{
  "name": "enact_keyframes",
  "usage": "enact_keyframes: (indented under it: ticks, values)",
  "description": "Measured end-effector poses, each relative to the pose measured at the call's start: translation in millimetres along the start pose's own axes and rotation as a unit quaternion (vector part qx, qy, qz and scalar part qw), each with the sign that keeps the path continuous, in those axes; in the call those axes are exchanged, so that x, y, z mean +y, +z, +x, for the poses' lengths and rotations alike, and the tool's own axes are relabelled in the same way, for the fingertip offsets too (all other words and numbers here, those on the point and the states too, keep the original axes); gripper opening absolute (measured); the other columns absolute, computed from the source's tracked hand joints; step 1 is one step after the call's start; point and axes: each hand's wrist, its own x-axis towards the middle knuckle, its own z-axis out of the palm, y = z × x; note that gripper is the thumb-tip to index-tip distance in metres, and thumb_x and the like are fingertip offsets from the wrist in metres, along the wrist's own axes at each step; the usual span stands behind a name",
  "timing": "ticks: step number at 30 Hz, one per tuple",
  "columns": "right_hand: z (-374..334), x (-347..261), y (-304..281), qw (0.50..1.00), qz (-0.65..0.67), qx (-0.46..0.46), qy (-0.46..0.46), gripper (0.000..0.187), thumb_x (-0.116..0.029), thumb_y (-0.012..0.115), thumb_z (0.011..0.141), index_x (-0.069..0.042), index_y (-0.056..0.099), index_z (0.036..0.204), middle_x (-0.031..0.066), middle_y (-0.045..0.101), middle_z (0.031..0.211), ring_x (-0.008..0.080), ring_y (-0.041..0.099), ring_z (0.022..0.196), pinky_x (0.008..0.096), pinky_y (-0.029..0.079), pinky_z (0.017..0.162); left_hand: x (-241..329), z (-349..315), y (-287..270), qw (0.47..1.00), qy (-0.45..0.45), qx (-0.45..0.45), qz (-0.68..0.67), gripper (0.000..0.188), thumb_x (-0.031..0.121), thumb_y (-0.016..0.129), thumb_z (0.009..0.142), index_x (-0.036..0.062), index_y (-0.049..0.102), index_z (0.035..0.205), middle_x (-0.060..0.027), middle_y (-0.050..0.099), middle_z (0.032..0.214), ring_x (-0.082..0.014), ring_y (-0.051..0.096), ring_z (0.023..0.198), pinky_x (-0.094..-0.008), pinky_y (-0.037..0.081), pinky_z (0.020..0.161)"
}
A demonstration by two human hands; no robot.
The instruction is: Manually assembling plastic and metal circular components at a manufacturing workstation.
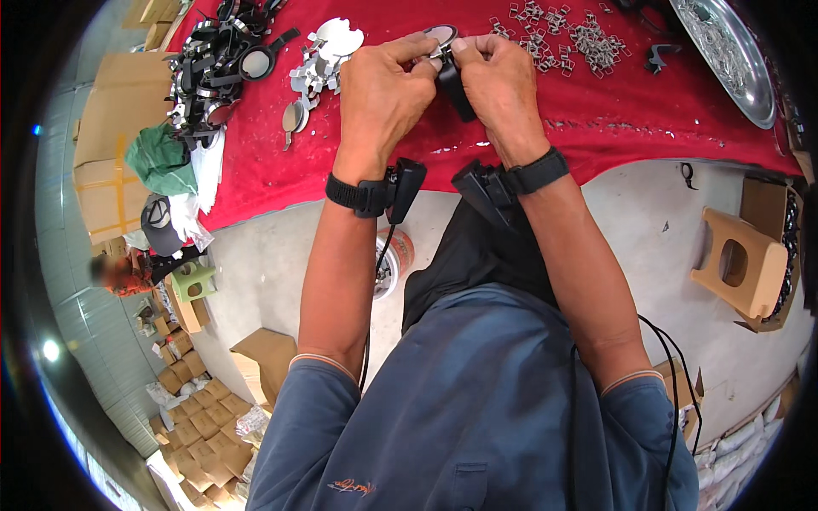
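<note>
Both my hands meet over the red cloth at the top centre, around a black part with a round pale disc [441,35] at its upper end. The fingers of my left hand [385,95] pinch it by the disc, near a small metal bit that is mostly covered. From the other side my right hand [503,89] grips the black part [457,92], whose flat length hangs down between the hands. Loose silver discs with tabs [328,55] lie left of my left hand. Small bent metal clips [596,47] are scattered beyond my right hand.
A tangled heap of black parts with round discs [204,77] covers the red cloth's [264,162] left end. At the far right stands a metal tray [764,111] of small parts. Below are a bucket [400,255], a tan stool [740,260] and cartons [119,145]. Another person [119,274] is at the left.
</note>
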Motion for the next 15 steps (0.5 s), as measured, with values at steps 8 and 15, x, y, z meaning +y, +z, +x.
enact_keyframes:
  ticks: [8, 15]
  values:
    - [-1.2, -0.6, -1.9, 0.999, 0.029, -0.026, 0.006, 0.030, -0.029, 0.080, 0.099, 0.000, 0.084, 0.101, 0.0179, 0.083, 0.090, 0.0321, 0.081, 0.086, 0.0448, 0.061, 0.085, -1.6, -1.7, 2.3, 0.999, 0.000, 0.009, -0.036, 0.037, 0.011, 0.079, 0.096, -0.0014, 0.083, 0.131, -0.0173, 0.086, 0.120, -0.0189, 0.081, 0.105, -0.0312, 0.061, 0.098]
    - [-2.8, -5.4, -3.8, 1.000, 0.013, -0.024, 0.010, 0.030, -0.030, 0.078, 0.100, 0.000, 0.084, 0.101, 0.0191, 0.083, 0.092, 0.0339, 0.082, 0.089, 0.0459, 0.061, 0.086, 1.5, -2.1, 1.3, 1.000, 0.003, 0.004, -0.014, 0.037, 0.009, 0.079, 0.096, -0.0016, 0.082, 0.132, -0.0180, 0.084, 0.128, -0.0210, 0.081, 0.110, -0.0318, 0.061, 0.102]
